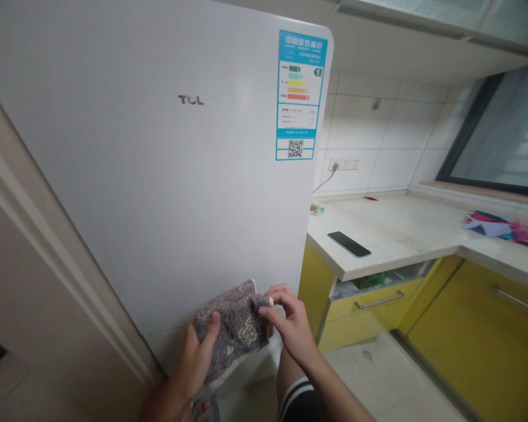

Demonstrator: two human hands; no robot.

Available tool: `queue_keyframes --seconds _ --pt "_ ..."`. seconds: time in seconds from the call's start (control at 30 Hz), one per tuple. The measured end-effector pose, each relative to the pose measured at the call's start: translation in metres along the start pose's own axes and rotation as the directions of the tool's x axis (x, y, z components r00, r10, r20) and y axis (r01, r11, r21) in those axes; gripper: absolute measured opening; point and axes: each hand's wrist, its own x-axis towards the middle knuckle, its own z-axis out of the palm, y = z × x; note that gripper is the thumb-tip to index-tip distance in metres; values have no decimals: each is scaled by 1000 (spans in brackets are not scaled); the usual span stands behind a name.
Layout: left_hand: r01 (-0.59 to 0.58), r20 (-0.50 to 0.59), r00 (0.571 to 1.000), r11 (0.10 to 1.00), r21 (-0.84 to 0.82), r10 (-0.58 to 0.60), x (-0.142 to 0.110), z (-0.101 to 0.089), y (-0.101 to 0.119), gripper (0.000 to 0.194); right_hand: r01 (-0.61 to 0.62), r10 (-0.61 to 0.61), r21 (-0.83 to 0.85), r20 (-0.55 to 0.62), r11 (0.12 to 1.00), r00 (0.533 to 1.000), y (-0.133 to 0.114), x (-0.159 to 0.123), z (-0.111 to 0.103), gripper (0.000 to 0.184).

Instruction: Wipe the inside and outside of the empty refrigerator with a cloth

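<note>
A folded grey-purple cleaning cloth (235, 331) with cream edging and a pale pattern is held up between my two hands. My left hand (198, 351) grips its left side, thumb lying across the front. With thumb and fingers, my right hand (290, 319) pinches the upper right corner. Just behind the cloth stands a white refrigerator (158, 193) with a TCL logo and a blue energy label (300, 97). The lower part of its front is partly hidden by the cloth and my hands.
On the right, a pale countertop (405, 223) carries a smartphone (349, 244) and colourful cloths (506, 227). Below it, a yellow drawer (374, 302) stands partly open. A plug sits in the wall socket (344, 164). My slippered foot (205, 408) is on the floor.
</note>
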Motion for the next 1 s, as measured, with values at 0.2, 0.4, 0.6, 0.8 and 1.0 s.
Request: queue_keyframes --seconds 0.2,0.4,0.6,0.8,1.0 --pt "205 448 891 946 -250 -75 -8 -11 -15 80 -348 250 262 341 900 906 -2 7 0 50" --pt "62 343 939 985 -163 -2 -11 -16 -14 81 -519 317 352 492 779 810 9 -3 9 54" --pt "-383 317 899 894 233 302 -5 -25 3 40 -405 338 250 272 879 901 15 -1 12 54" --pt "-428 337 891 812 398 305 -4 -33 -11 34 -323 281 118 276 939 919 14 1 6 58" --pt "-390 208 920 831 398 332 -2 -37 -15 37 -315 278 94 281 944 919 18 1 2 58"
